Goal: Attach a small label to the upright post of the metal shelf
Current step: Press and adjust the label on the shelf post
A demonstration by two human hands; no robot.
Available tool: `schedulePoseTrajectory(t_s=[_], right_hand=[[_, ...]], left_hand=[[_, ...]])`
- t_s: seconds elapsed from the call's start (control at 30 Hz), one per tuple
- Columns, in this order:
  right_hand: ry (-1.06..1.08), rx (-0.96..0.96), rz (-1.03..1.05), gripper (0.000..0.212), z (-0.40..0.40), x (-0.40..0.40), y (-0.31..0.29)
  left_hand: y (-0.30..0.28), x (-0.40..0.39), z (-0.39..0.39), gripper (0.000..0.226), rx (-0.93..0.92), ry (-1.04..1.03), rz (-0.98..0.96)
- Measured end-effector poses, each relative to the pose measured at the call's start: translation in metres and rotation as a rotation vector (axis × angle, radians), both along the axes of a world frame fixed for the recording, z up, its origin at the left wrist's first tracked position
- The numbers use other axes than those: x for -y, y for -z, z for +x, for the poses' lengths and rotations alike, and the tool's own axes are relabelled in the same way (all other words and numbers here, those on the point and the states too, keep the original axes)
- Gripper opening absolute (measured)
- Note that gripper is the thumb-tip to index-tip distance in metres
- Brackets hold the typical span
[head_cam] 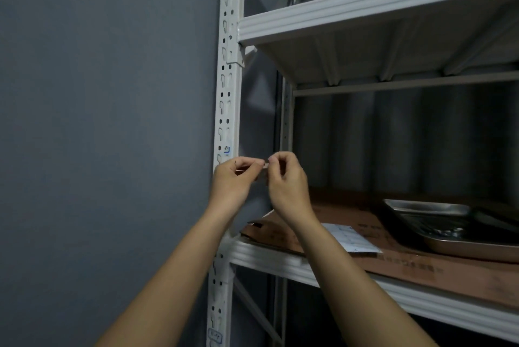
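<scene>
Hands meet just right of the white upright post (227, 110): our left hand (235, 178) and right hand (287, 181) each pinch an end of a small label (265, 164), fingers curled tight on it. It hangs between our fingertips, near the post but apart from it. One blue-edged label (227, 149) already sits on the post just above. Farther right, cardboard (421, 265) lines the shelf under a steel tray (460, 228).
</scene>
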State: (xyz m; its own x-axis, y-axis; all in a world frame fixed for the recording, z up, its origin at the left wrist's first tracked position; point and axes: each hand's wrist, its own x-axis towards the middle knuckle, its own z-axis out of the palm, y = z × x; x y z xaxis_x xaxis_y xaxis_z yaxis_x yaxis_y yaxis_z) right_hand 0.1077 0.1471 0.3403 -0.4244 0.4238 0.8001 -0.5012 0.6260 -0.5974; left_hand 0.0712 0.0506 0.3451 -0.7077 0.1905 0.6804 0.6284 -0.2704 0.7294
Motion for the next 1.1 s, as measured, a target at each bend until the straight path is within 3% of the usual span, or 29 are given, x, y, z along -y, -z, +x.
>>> schedulePoseTrajectory(t_s=[0.23, 0.5, 0.6, 0.73, 0.8, 0.9, 1.03, 1.1], right_hand=[[0.166, 0.208, -0.199, 0.023, 0.029, -0.082, -0.004], [0.453, 0.459, -0.062, 0.033, 0.099, -0.176, 0.001], [0.554, 0.539, 0.043, 0.027, 0.119, -0.201, 0.002], [0.81, 0.821, 0.313, 0.035, 0.138, -0.223, -0.001], [0.887, 0.961, 0.387, 0.028, 0.144, -0.231, -0.002], [0.817, 1.163, 0.404, 0.03, 0.149, -0.237, -0.003], [0.781, 1.115, 0.383, 0.025, 0.146, -0.234, -0.004], [0.84, 1.178, 0.374, 0.044, 0.143, -0.23, -0.004]], left_hand=[[-0.004, -0.071, 0.019, 0.009, -0.036, 0.053, -0.158], [-0.003, -0.151, 0.053, 0.012, -0.012, 0.201, -0.298], [-0.001, -0.172, 0.06, 0.011, -0.032, 0.22, -0.349], [0.003, -0.191, 0.063, 0.016, -0.022, 0.259, -0.395], [0.005, -0.197, 0.064, 0.02, -0.02, 0.267, -0.433], [0.01, -0.204, 0.061, 0.02, -0.036, 0.254, -0.457], [0.013, -0.203, 0.059, 0.029, -0.138, 0.222, -0.508], [0.012, -0.2, 0.061, 0.03, -0.114, 0.219, -0.546]])
